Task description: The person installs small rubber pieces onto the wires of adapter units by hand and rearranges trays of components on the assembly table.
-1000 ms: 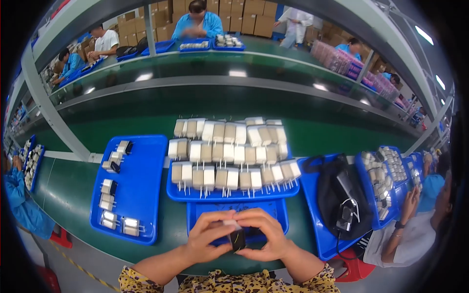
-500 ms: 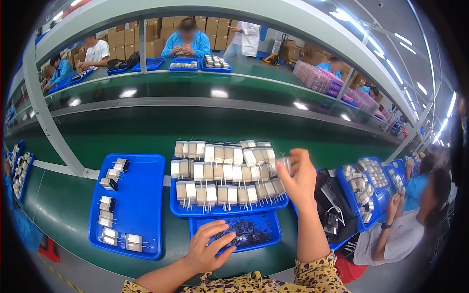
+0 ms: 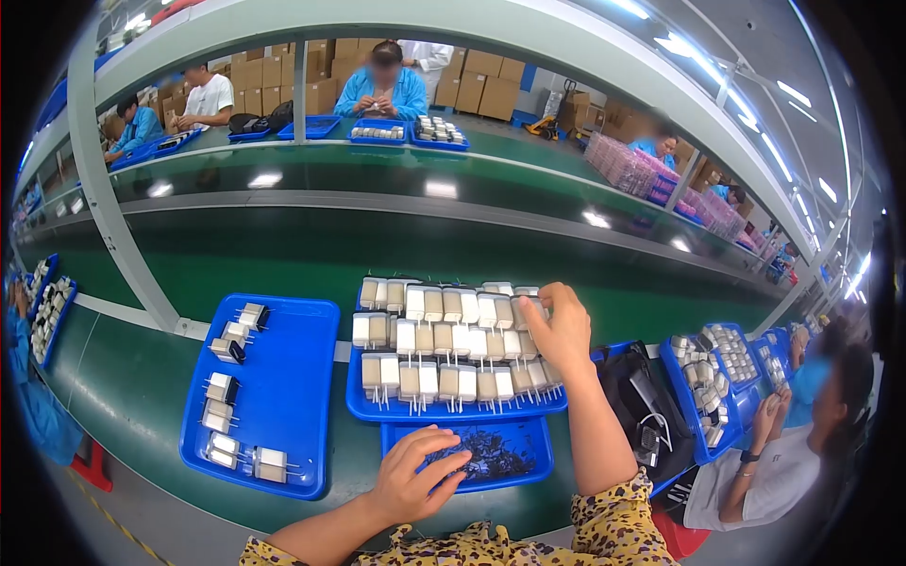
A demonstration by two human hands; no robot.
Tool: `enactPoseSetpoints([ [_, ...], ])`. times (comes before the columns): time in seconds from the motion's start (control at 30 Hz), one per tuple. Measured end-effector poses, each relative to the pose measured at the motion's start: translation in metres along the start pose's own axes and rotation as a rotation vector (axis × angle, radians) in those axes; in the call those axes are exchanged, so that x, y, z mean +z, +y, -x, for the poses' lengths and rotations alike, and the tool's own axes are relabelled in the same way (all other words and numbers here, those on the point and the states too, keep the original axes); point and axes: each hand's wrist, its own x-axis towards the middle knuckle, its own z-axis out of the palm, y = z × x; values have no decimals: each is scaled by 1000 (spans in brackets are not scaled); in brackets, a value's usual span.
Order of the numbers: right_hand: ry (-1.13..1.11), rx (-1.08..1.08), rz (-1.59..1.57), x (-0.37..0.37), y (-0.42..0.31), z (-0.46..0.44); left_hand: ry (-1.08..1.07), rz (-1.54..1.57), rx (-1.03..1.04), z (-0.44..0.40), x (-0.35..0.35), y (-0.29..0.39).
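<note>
Rows of white and beige plug-like pieces with thin prongs (image 3: pixel 453 338) fill a blue tray (image 3: pixel 377 407) in the middle. My right hand (image 3: pixel 561 325) is at that tray's back right corner, its thumb and fingers closed around one of the pieces. Below, a lower blue tray (image 3: pixel 543 453) holds a heap of small black bits (image 3: pixel 486 455). My left hand (image 3: pixel 421 472) hovers at the lower tray's left front edge, fingers apart and slightly curled, holding nothing.
A blue tray (image 3: pixel 316 396) on the left bears several plug pieces. To the right are a black bag (image 3: pixel 628 401) and trays of more pieces (image 3: pixel 700 382). A co-worker in white (image 3: pixel 779 472) sits at the right. Others work across the line behind a metal frame (image 3: pixel 123 226).
My hands have parted. The black item they held together is gone from between them, and my right hand has moved up to the back right of the full tray. The camera view has shifted.
</note>
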Motion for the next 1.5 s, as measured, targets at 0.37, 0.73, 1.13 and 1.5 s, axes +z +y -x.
enactPoseSetpoints([
  [0.37, -276, 6, -483, -26, 24, -5, -16, -9, 0, 0, 1, -4],
  [0.73, -124, 648, -1034, -17, 80, 98, 108, -286, -547, -13, -70, -37],
  [1.13, -88, 792, -1573, 21, 104, 125, -44, 826, -1291, -16, -75, -96],
  [1.5, -104, 572, -1518, 13, 91, 79, 63, 848, -1211, -54, -86, -103],
])
